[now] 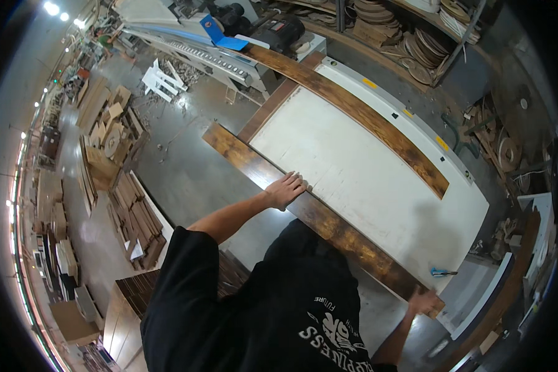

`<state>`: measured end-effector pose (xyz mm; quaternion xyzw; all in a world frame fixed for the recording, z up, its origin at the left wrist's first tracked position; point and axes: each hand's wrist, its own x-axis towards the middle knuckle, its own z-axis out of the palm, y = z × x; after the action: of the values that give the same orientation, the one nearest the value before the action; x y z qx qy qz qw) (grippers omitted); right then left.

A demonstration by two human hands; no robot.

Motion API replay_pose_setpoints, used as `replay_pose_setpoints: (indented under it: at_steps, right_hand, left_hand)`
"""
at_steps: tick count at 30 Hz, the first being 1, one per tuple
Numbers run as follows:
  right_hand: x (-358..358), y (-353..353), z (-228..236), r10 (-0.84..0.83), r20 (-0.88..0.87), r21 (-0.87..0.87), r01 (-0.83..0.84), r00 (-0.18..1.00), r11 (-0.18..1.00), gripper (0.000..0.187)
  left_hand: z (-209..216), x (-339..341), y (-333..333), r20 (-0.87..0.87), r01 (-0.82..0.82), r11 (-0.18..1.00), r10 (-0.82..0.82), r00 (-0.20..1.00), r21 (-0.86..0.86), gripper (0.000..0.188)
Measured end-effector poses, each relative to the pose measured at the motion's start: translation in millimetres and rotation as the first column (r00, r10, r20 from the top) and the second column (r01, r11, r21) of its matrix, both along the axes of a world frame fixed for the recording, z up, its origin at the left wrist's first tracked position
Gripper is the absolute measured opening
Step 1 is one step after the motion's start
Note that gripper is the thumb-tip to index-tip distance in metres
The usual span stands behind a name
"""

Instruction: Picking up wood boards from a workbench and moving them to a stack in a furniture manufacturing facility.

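Observation:
A long brown wooden plank (338, 232) with a mottled, glossy face lies slantwise along the near edge of a white-topped worktable (347, 158). My left hand (285, 190) is closed over the plank left of its middle, fingers bent across its far edge. At the plank's right end my right hand (423, 302) grips it; motion blurs those fingers a little. A second brown plank (353, 108) rests along the table's far side, its left end reaching a machine (229, 68) with a blue guard. Near the table's right corner lies a small blue-handled tool (441, 272).
On the floor to the left are a stack of boards (144, 217) and piled wood offcuts (115, 124). Dark strips (136, 291) are stacked on a pallet-like base beside me. Shelves with coiled edging (418, 56) stand at the back. Another person (108, 42) is far off at upper left.

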<state>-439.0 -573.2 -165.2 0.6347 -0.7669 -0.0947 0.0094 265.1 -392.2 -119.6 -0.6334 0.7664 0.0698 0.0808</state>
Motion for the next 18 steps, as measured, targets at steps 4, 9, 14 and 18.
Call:
replay_pose_setpoints:
  at_steps: [4, 9, 14, 18]
  right_hand:
    - [160, 35, 60, 0.590, 0.467, -0.036, -0.653, 0.658, 0.757, 0.111]
    - [253, 54, 46, 0.760, 0.400, 0.126, -0.852, 0.513, 0.509, 0.120]
    - [275, 42, 49, 0.714, 0.327, 0.252, -0.785, 0.620, 0.566, 0.122]
    - [282, 45, 77, 0.707, 0.348, 0.198, -0.785, 0.616, 0.587, 0.094]
  left_hand:
    - [-12, 7, -14, -0.083, 0.071, 0.993, -0.063, 0.995, 0.091, 0.100]
    - [-3, 6, -43, -0.123, 0.126, 0.980, -0.108, 0.987, 0.154, 0.105]
    - [-1, 11, -50, -0.160, 0.128, 0.980, -0.103, 0.982, 0.151, 0.116]
    - [-9, 12, -57, -0.387, 0.148, 0.976, -0.076, 0.919, 0.159, 0.116]
